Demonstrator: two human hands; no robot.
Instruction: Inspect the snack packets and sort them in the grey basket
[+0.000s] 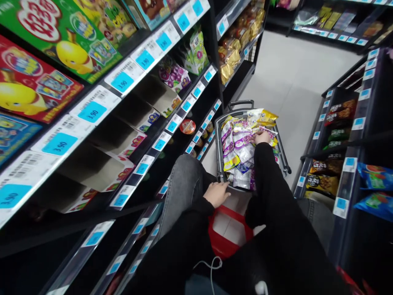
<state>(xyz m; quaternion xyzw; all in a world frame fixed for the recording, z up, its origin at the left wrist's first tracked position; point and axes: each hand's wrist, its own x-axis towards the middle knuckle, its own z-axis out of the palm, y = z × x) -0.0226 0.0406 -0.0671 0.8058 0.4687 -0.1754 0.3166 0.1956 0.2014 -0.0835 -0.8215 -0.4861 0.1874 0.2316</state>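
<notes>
A dark shopping basket (218, 141) stands on the floor between my legs, filled with small snack packets. Many of these packets (242, 138) are purple and white; a yellow-and-white packet (260, 116) lies at the far side, and clear-and-silver ones (245, 154) show lower down. My right hand (262, 137) reaches in at the basket's right part, its fingers bent onto a purple-and-white packet; the fingertips are partly hidden. Beside the near left corner of the basket is my left hand (216, 194), fingers stretched out toward the rim. Whether it touches the rim I cannot tell.
On the left, a shelf unit with blue price tags (123, 82) carries green and red snack boxes (70, 53) and open cartons (116, 139). Another shelf on the right holds bagged snacks (325, 180). A red frame (221, 241) is below my hands. White earphone cable (211, 266) hangs in front.
</notes>
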